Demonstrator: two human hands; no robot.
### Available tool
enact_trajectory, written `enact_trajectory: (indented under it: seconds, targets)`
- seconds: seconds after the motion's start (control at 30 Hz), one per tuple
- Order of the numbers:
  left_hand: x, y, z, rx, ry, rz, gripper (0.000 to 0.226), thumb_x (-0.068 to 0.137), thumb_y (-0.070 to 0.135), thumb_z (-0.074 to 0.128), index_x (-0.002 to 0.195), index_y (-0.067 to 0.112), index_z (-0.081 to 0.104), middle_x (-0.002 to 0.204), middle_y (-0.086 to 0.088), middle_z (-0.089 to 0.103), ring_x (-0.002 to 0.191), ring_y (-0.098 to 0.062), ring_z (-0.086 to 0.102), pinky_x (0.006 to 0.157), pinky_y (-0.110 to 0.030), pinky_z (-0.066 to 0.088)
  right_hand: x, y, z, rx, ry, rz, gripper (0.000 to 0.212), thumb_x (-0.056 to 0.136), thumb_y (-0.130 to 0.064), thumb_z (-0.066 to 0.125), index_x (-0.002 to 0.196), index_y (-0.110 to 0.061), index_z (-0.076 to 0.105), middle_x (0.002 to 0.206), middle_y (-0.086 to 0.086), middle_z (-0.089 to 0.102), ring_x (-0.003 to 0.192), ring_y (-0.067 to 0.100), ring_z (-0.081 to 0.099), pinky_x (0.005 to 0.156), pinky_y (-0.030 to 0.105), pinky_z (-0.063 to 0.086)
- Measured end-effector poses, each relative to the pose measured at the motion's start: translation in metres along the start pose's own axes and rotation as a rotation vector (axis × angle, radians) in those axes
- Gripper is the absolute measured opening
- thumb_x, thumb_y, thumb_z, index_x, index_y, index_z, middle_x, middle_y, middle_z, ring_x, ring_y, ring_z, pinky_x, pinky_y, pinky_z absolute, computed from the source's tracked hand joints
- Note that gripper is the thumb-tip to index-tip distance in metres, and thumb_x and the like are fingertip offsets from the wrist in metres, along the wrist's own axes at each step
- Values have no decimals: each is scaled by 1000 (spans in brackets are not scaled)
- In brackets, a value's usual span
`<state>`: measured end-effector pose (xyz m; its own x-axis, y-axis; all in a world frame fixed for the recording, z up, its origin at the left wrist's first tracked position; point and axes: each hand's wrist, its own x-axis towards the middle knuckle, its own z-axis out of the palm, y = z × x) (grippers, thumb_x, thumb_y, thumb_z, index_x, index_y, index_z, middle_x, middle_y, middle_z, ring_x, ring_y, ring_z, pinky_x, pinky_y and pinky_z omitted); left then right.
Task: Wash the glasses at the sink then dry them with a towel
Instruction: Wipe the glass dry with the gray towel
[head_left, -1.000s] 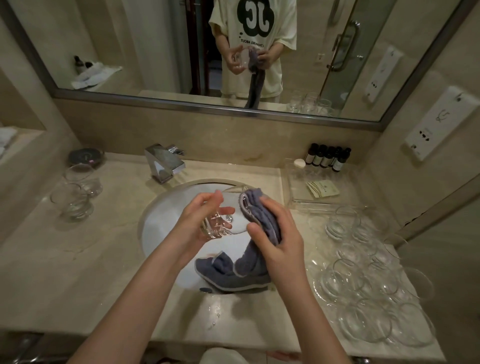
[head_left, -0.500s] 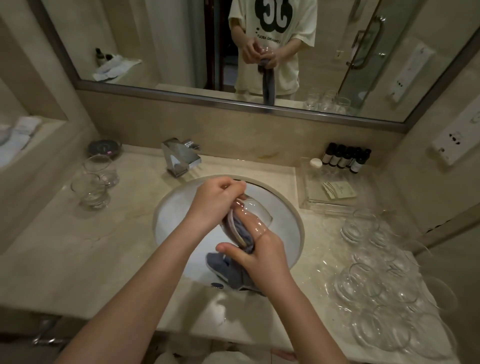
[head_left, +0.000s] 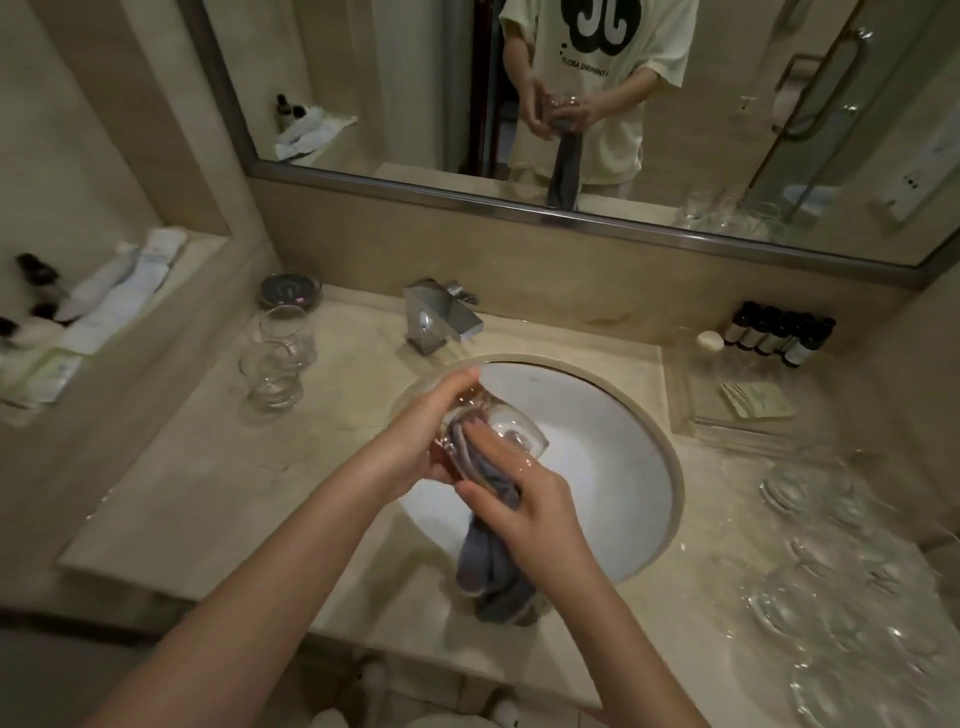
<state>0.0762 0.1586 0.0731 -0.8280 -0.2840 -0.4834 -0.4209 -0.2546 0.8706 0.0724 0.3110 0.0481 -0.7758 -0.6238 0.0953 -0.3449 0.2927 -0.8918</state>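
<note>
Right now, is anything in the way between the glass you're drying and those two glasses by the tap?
Nothing visible blocks it. The left hand holds the glass over the sink, the right hand pushes the gray towel inside, and bare countertop leads to the two glasses.

Over the sink (head_left: 649, 499), the left hand (head_left: 415, 441) grips a glass (head_left: 498, 431) on its side. The right hand (head_left: 530, 512) pushes a grey towel (head_left: 491, 566) into it; two glasses (head_left: 278, 358) stand left of the sink.
</note>
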Motion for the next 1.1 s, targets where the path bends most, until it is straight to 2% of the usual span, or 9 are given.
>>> enact_trajectory:
  seconds: [0.13,0.4,0.53,0.63,0.73,0.87,0.93,1.03,1.1]
  targets:
    - [0,3,-23,0,88,134,31,74,47,73,80,18,70,72,-3,65,63,-20,62,52,-23,47,10,-20,30,-318,-37,-48,74,88,-37,66,146,-47,22,145,-26,38,128,-6,40,103,13,35]
    - [-3,-5,-78,26,121,993,20,83,37,56,87,19,64,79,8,66,74,-33,69,67,-54,57,44,-51,37,749,-446,186,58,71,-7,72,125,-24,62,119,1,67,111,16,60,99,26,45]
    - [-4,26,-108,264,-1,549,62,83,70,47,90,12,67,78,3,71,70,-23,68,71,-46,56,52,-56,63,541,-202,98,49,81,-9,68,126,-28,61,126,-7,64,117,8,57,101,21,43]
    - [-13,45,-130,387,-242,-16,84,71,84,20,86,16,68,73,-8,71,53,-23,64,49,-27,52,58,-50,82,-186,-40,-176,58,84,-22,66,140,-27,50,145,-14,44,135,1,39,111,25,36]
    - [-2,37,-139,456,-49,116,59,86,68,47,89,11,63,71,-6,62,41,-17,49,37,-20,35,63,-55,101,-247,-89,-149,63,81,-25,64,141,-30,47,146,-11,47,134,2,42,106,23,39]
    - [16,10,-157,241,-6,762,31,78,48,58,81,18,63,69,9,60,57,-10,54,47,-20,42,71,-70,106,813,-248,238,38,80,-1,62,117,-12,63,102,2,73,92,10,68,77,19,53]
    - [24,7,-168,207,-58,918,24,82,44,53,82,23,64,78,11,63,74,-10,58,68,-25,46,73,-73,111,990,-269,301,33,77,-6,56,110,-5,62,89,7,72,79,12,68,68,19,53]
    - [25,27,-177,158,-70,482,61,87,69,37,61,24,69,62,8,65,63,-17,57,63,-30,41,79,-82,123,768,-235,249,26,84,-11,63,110,-12,65,91,0,72,82,10,66,72,18,50]
    - [21,42,-184,260,-105,53,79,87,78,19,59,20,66,49,6,60,53,-17,54,56,-25,38,83,-81,132,203,-156,46,33,90,-17,62,123,-23,61,108,-8,71,97,7,64,82,20,49]
